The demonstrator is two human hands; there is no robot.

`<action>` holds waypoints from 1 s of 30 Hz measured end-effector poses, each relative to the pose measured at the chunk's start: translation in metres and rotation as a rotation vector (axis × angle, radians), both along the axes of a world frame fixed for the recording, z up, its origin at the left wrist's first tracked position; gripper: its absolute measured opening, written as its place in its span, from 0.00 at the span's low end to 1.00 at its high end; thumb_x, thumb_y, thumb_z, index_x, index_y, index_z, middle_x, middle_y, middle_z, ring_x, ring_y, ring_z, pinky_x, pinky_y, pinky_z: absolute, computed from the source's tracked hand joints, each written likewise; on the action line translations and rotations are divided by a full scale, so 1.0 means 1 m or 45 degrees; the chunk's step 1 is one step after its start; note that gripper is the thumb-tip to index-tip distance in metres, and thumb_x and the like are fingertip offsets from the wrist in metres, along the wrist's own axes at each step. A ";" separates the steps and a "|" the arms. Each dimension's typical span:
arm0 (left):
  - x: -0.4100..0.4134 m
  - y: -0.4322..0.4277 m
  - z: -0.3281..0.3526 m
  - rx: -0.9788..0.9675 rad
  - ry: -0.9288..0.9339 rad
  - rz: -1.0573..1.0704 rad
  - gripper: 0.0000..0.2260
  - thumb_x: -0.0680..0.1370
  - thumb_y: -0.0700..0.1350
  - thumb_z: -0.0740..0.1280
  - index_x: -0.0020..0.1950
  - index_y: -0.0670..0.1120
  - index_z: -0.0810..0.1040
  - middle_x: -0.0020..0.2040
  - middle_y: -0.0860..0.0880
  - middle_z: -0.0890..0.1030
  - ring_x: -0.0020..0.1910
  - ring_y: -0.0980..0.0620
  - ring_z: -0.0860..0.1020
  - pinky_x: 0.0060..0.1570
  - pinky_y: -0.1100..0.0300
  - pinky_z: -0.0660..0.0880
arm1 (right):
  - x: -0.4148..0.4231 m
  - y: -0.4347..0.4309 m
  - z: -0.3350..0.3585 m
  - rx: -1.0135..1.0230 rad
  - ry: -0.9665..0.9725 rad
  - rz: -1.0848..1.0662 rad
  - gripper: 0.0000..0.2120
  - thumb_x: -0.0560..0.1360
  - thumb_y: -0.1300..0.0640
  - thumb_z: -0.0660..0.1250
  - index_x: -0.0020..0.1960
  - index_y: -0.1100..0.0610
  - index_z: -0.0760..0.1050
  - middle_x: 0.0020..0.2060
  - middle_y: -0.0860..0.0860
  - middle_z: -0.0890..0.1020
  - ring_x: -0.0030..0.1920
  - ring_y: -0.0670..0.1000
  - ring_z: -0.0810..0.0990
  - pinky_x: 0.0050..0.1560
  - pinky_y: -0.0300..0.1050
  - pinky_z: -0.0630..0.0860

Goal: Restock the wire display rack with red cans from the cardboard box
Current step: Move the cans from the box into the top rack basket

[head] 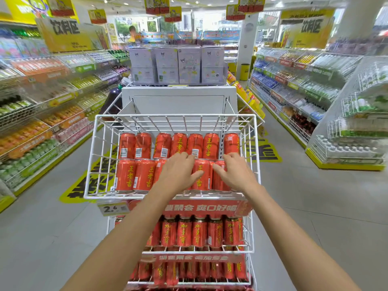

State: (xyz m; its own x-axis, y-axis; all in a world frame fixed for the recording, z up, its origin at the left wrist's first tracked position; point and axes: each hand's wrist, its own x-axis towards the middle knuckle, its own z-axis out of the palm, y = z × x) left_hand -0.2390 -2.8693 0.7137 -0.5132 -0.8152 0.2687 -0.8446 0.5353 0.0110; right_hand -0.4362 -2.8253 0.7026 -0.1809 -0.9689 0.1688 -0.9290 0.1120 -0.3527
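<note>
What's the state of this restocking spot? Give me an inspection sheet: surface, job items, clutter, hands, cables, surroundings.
Surface: white wire basket, top tier of the rack; lower tiers also hold red cans.
Job's things: red cans fill the basket in two rows; cardboard box not in view.
Clutter: nothing seen.
Hands: left hand and right hand lie on front-row cans; grip unclear.
Cables: nothing seen.
Surroundings: purple boxes atop the rack, drink shelves along both aisles, price tag below the basket.

Grey tiled floor (315,206) runs between stocked drink shelves (42,122) left and right; yellow signs (67,34) hang above, bright windows (210,19) behind.
</note>
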 end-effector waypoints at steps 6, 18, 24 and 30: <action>0.051 0.057 0.013 -0.017 -0.246 -0.130 0.31 0.81 0.68 0.57 0.72 0.45 0.72 0.70 0.45 0.76 0.70 0.43 0.72 0.72 0.45 0.67 | 0.052 0.068 0.025 0.083 0.346 0.187 0.33 0.84 0.36 0.56 0.83 0.54 0.61 0.80 0.60 0.64 0.81 0.61 0.60 0.80 0.59 0.59; 0.188 0.172 -0.023 -0.002 -0.087 -0.298 0.31 0.80 0.67 0.60 0.72 0.45 0.73 0.66 0.44 0.79 0.65 0.41 0.77 0.62 0.45 0.75 | 0.168 0.220 0.006 0.051 0.355 0.124 0.32 0.84 0.39 0.60 0.82 0.55 0.62 0.79 0.58 0.67 0.79 0.61 0.62 0.79 0.59 0.61; 0.233 0.189 -0.087 0.172 -0.058 -0.244 0.34 0.78 0.69 0.54 0.67 0.44 0.75 0.57 0.45 0.79 0.57 0.42 0.78 0.58 0.46 0.75 | 0.213 0.227 -0.053 0.117 0.315 0.248 0.33 0.84 0.41 0.61 0.83 0.56 0.62 0.79 0.59 0.66 0.80 0.61 0.62 0.81 0.55 0.58; 0.279 0.192 -0.212 0.436 0.016 -0.092 0.26 0.79 0.65 0.61 0.64 0.46 0.77 0.55 0.47 0.81 0.55 0.44 0.79 0.53 0.48 0.77 | 0.258 0.207 -0.185 0.210 0.118 0.385 0.30 0.84 0.43 0.63 0.81 0.57 0.65 0.77 0.58 0.70 0.78 0.59 0.65 0.78 0.55 0.64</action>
